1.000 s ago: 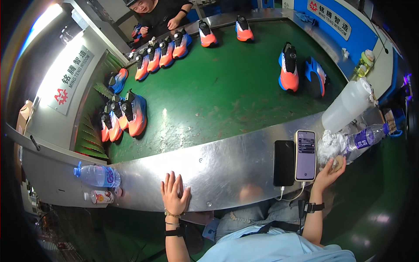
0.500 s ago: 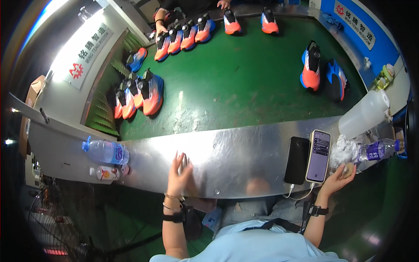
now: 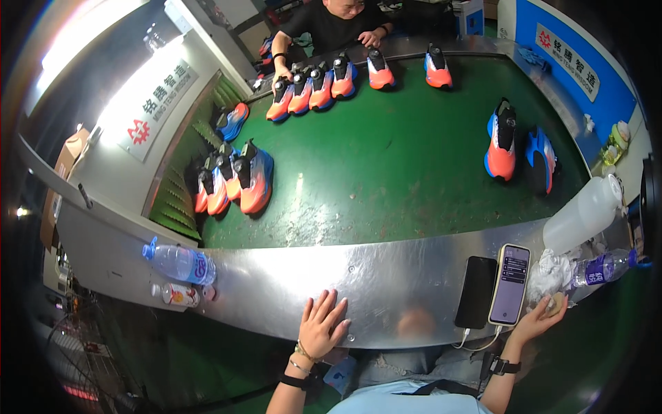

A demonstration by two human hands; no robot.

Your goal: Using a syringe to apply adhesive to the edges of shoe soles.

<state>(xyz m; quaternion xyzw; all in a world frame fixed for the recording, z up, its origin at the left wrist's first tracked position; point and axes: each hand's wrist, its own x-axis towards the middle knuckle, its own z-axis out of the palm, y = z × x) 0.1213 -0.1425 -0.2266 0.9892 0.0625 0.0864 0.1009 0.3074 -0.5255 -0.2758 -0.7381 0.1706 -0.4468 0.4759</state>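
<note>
My left hand (image 3: pixel 321 323) lies flat on the shiny metal ledge (image 3: pixel 386 276), fingers spread, holding nothing. At the right end of the ledge, my right hand (image 3: pixel 538 320) has its fingers curled round a small beige rounded piece (image 3: pixel 554 303), whose kind I cannot make out. Right beside it are a crumpled white cloth or tissue (image 3: pixel 550 270) and a clear bottle with a purple label (image 3: pixel 601 268) lying on its side. To the left of that hand lie a black phone (image 3: pixel 476 292) and a lit phone in a pale case (image 3: pixel 509 284), each with a white cable.
On the green belt (image 3: pixel 358 172) stand several orange-and-blue shoes (image 3: pixel 256 181), with a pair (image 3: pixel 501 148) at right. Across it, a person in black (image 3: pixel 331 34) touches the leftmost shoe of a row. Bottles (image 3: pixel 183 263) lie at left; a white jug (image 3: pixel 583 214) leans at right.
My left hand has come down flat onto the ledge, slightly right of where it was raised. My right hand stays by the white cloth. The view has tilted up, showing more of the person opposite.
</note>
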